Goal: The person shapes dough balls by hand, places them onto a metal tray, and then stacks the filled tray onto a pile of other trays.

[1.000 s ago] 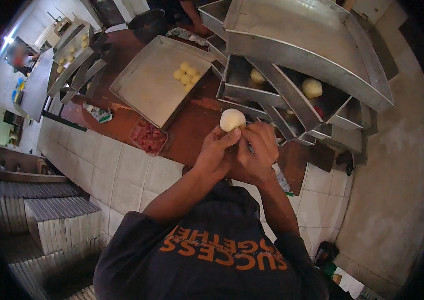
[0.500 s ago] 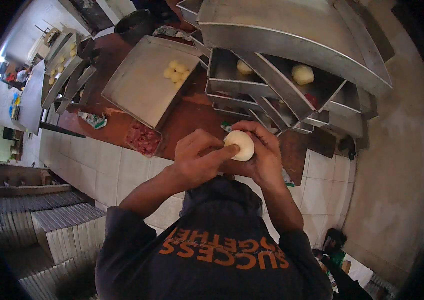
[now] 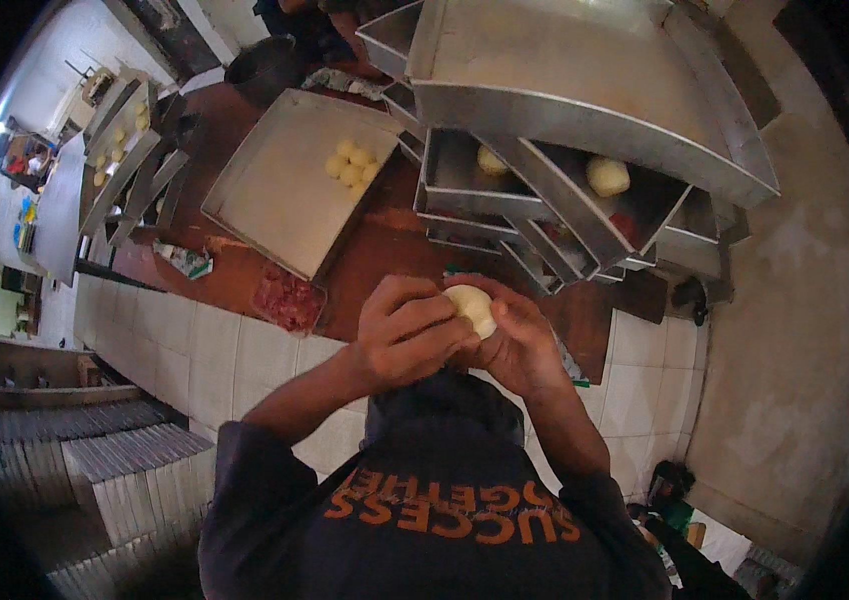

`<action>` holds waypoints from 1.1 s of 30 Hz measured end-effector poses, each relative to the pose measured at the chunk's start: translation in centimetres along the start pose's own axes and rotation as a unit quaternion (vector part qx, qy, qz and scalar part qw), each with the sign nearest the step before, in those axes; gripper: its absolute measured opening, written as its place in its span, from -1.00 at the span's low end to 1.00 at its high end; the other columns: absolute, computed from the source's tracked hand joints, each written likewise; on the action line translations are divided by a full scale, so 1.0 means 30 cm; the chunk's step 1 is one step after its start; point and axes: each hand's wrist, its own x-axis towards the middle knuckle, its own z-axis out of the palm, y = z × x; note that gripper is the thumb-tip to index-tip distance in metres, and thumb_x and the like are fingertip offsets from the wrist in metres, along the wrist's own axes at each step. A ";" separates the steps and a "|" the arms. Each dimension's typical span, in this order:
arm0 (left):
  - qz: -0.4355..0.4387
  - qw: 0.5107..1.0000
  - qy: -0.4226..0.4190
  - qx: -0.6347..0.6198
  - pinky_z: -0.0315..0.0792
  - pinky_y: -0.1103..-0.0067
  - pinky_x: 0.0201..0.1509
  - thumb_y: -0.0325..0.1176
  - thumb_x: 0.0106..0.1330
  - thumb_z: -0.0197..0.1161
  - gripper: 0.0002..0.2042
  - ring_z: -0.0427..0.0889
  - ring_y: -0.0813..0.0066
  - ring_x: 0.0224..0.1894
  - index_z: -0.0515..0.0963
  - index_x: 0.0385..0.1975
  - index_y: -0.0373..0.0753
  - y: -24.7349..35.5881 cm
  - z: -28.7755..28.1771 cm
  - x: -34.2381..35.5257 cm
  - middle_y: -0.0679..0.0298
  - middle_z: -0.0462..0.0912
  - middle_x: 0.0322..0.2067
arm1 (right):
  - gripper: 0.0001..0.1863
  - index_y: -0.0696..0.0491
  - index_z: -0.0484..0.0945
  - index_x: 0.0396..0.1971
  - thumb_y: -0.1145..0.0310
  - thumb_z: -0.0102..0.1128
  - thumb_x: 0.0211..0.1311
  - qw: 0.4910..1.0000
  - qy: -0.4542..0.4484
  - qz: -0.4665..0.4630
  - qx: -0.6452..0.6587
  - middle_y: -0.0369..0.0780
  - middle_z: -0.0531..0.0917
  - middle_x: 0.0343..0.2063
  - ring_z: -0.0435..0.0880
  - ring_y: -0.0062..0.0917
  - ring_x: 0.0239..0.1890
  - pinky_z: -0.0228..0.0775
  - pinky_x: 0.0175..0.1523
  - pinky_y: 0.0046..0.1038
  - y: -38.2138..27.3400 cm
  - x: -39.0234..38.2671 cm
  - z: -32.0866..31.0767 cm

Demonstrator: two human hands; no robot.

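A pale, round piece of dough (image 3: 472, 308) sits between my two hands, above the table's near edge. My left hand (image 3: 407, 335) wraps its bent fingers over the dough's left side, with the fingertips low on its front. My right hand (image 3: 523, 350) cups the other side, its thumb against the dough. The fingers under the dough are hidden. Close to my left hand, a clear container (image 3: 320, 312) of chopped red filling (image 3: 288, 297) lies at the table edge. Beyond it, a large metal tray (image 3: 270, 215) carries a cluster of small dough balls (image 3: 351, 164).
Deep metal trays (image 3: 585, 120) are stacked crosswise at the right, some holding larger dough balls (image 3: 608, 176). More trays (image 3: 125, 170) with dough stand at the left. A black tub (image 3: 265, 70) is at the back. Flat panels (image 3: 145, 460) stand in rows at lower left.
Both hands have come slightly nearer to me with the dough. My left thumb, earlier pressed on the dough's middle, has moved off, and the left fingers now curl around its side.
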 end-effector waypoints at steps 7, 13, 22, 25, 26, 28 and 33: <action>-0.319 0.914 0.153 -0.198 0.39 0.53 -0.05 -0.58 0.00 0.22 -0.65 0.44 0.32 -0.09 0.38 -0.15 -0.28 0.018 0.021 -0.047 0.08 0.32 -0.05 | -0.60 0.21 0.31 -0.02 0.34 0.00 0.18 0.995 0.060 0.025 -0.080 -0.15 0.49 -0.16 0.50 -0.46 -0.10 0.33 0.03 -0.43 0.035 0.111 -0.060; -0.433 0.839 0.288 -0.159 0.37 0.57 -0.07 -0.51 0.08 0.18 -0.66 0.38 0.44 -0.07 0.31 -0.11 -0.32 -0.167 -0.108 -0.328 0.13 0.29 -0.07 | -0.51 0.25 0.45 -0.17 0.36 0.33 -0.16 0.860 -0.118 -0.053 -0.493 -0.15 0.52 -0.20 0.49 -0.49 -0.12 0.29 0.01 -0.50 -0.364 0.163 0.210; -0.497 0.824 0.227 -0.151 0.30 0.57 -0.06 -0.40 0.17 0.12 -0.72 0.41 0.47 -0.20 0.36 -0.17 -0.40 -0.517 -0.233 -0.583 0.24 0.45 -0.30 | -0.50 0.22 0.44 -0.16 0.47 0.26 -0.27 0.640 0.145 -0.326 -0.681 -0.17 0.50 -0.17 0.45 -0.48 -0.08 0.25 0.03 -0.51 -0.709 0.342 0.395; -0.529 0.817 0.193 -0.128 0.30 0.57 -0.03 -0.45 0.18 0.09 -0.72 0.42 0.47 -0.15 0.35 -0.13 -0.40 -0.607 -0.237 -0.612 0.20 0.46 -0.24 | -0.56 0.20 0.47 -0.19 0.51 0.24 -0.22 0.561 0.141 -0.267 -0.771 -0.15 0.54 -0.21 0.52 -0.47 -0.17 0.30 -0.02 -0.54 -0.699 0.428 0.342; -0.555 0.805 0.177 -0.113 0.30 0.57 -0.02 -0.47 0.18 0.08 -0.73 0.42 0.47 -0.14 0.35 -0.12 -0.39 -0.621 -0.232 -0.583 0.20 0.46 -0.23 | -0.57 0.20 0.47 -0.20 0.51 0.24 -0.21 0.518 0.139 -0.230 -0.812 -0.14 0.56 -0.24 0.56 -0.46 -0.21 0.33 -0.04 -0.56 -0.686 0.466 0.310; -0.582 0.793 0.145 -0.104 0.30 0.58 -0.01 -0.49 0.19 0.06 -0.73 0.42 0.47 -0.13 0.35 -0.11 -0.39 -0.652 -0.215 -0.551 0.19 0.46 -0.21 | -0.58 0.17 0.48 -0.20 0.50 0.23 -0.20 0.481 0.070 -0.193 -0.853 -0.13 0.55 -0.22 0.57 -0.42 -0.22 0.36 -0.08 -0.53 -0.671 0.493 0.198; -0.603 0.770 0.132 -0.164 0.30 0.58 0.01 -0.52 0.19 0.04 -0.73 0.42 0.48 -0.12 0.33 -0.09 -0.37 -0.710 -0.171 -0.517 0.20 0.46 -0.20 | -0.62 0.18 0.50 -0.24 0.49 0.20 -0.20 0.527 0.216 -0.115 -0.814 -0.09 0.56 -0.22 0.54 -0.26 -0.22 0.38 -0.11 -0.42 -0.698 0.458 0.279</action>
